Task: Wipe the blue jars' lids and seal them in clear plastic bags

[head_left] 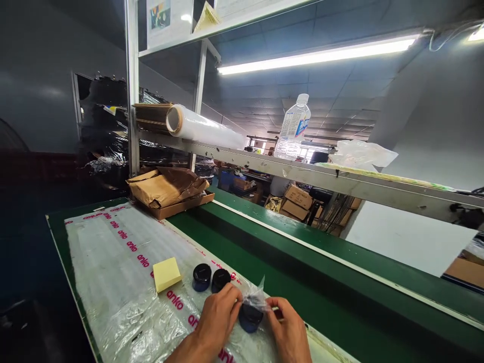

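A dark round jar (250, 317) stands between my hands, with a clear plastic bag (256, 298) bunched over its top. My left hand (221, 315) pinches the left side of the bag near the jar's lid. On the right, my right hand (287, 325) has the bag's other edge between thumb and forefinger. Two more jars with black lids, one at the left (201, 277) and one partly behind my left hand (220, 280), stand close together. Left of them lies a yellow block of paper notes (167, 275).
Plastic sheeting with pink print (113, 267) covers the green table. Behind it are a cardboard tray (181, 205) with brown paper and a green conveyor belt (302, 272). A shelf rail (260, 164) above bears a film roll (206, 128) and a bottle (295, 126).
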A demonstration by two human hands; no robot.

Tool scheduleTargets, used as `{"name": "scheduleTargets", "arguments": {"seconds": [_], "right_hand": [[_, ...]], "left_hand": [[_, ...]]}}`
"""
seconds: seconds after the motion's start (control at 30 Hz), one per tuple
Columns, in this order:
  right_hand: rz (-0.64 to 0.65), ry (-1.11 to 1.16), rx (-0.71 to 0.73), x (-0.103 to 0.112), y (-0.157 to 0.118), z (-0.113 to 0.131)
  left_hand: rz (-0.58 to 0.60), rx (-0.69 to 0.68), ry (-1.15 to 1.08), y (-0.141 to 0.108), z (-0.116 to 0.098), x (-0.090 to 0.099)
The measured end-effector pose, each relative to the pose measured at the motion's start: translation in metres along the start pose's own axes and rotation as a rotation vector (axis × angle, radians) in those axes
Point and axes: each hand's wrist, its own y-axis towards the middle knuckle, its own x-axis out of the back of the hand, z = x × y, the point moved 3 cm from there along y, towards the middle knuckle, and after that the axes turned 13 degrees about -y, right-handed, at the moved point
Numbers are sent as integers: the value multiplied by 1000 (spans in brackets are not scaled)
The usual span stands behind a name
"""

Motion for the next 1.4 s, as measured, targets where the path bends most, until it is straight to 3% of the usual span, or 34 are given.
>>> {"name": "scheduleTargets", "arguments": {"seconds": [0.2,0.33,0.53,0.67,0.77,0.9,1.13,1.23,1.4], "right_hand": [[-67,-270,304,-2,-20,-7],[-114,-435,509,-2,-26,-9],[-139,-806,839,0,-27,-8],[-111,-816,869,-5,-25,-10],[-42,-805,801,-14,-24,-8],[126,-755,599,-19,-14,3],[389,-438,105,13,29,14],[409,-334,-41,33,33,16],[345,-392,-97,57,15,31]], "left_hand": [[156,-298,330,-8,13,-2],[208,-415,418,-8,19,-7],[270,-525,537,-8,14,-7],[348,-492,528,-4,17,-9],[391,-442,483,-1,21,-14],[409,-312,335,6,20,-11],[201,88,-115,24,4,17],[128,207,-244,25,-5,21],[82,249,-302,15,-21,23]]}}
